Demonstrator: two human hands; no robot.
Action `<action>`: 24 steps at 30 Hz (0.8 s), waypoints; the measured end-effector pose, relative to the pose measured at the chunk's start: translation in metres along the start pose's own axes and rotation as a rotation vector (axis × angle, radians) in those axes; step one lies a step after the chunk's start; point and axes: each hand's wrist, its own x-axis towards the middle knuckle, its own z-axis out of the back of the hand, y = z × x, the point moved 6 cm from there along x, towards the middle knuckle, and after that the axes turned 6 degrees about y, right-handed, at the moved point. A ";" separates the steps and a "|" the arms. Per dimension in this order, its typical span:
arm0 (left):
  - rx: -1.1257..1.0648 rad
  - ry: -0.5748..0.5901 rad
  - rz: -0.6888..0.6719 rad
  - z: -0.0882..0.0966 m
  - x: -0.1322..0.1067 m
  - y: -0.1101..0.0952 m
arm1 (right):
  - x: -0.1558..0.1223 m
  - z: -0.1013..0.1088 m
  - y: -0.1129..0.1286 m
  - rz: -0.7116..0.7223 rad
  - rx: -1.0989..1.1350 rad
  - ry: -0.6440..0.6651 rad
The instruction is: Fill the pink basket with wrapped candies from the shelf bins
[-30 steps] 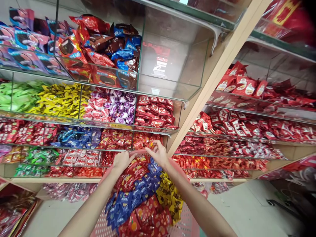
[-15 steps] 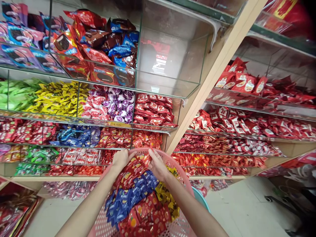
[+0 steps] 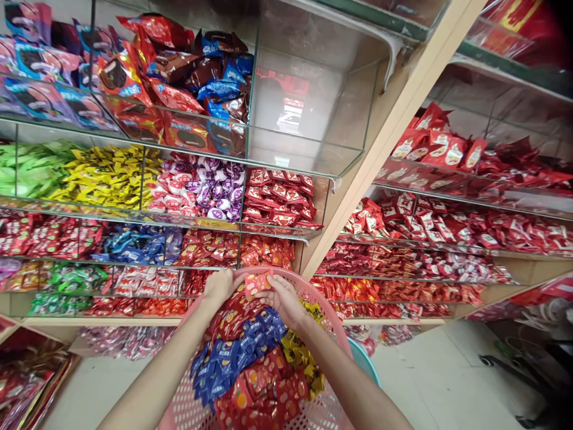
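Observation:
A pink perforated plastic basket is in front of me, holding wrapped candies in groups by colour. My left hand is closed over its far left rim. Between the thumb and fingers of my right hand is one red candy packet, held flat just inside the far rim, above the red candies there. Blue candies lie across the middle of the basket. Yellow candies sit along the right, and more red packets with orange fruit prints are at the near side.
Ahead, glass-divided shelves hold candies: yellow ones, purple and white ones, and red ones. A slanting wooden post separates them from the right-hand shelves. Behind the basket shows a turquoise rim. A dark wheeled base stands at right.
The red packet in my right hand has turned so its printed face shows, and the hand has shifted slightly. My left hand stays on the rim.

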 end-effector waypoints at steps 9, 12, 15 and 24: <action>0.001 -0.041 -0.011 -0.002 0.002 0.000 | -0.004 0.009 0.000 -0.099 -0.216 -0.086; 0.006 -0.071 -0.023 -0.004 0.003 0.000 | -0.015 0.014 -0.004 -0.203 -0.321 -0.086; 0.010 -0.085 -0.018 -0.004 0.003 0.000 | -0.038 0.017 -0.008 -0.270 -0.363 0.023; 0.000 -0.079 0.000 -0.005 0.002 -0.001 | -0.110 0.031 -0.041 -0.569 -0.677 0.311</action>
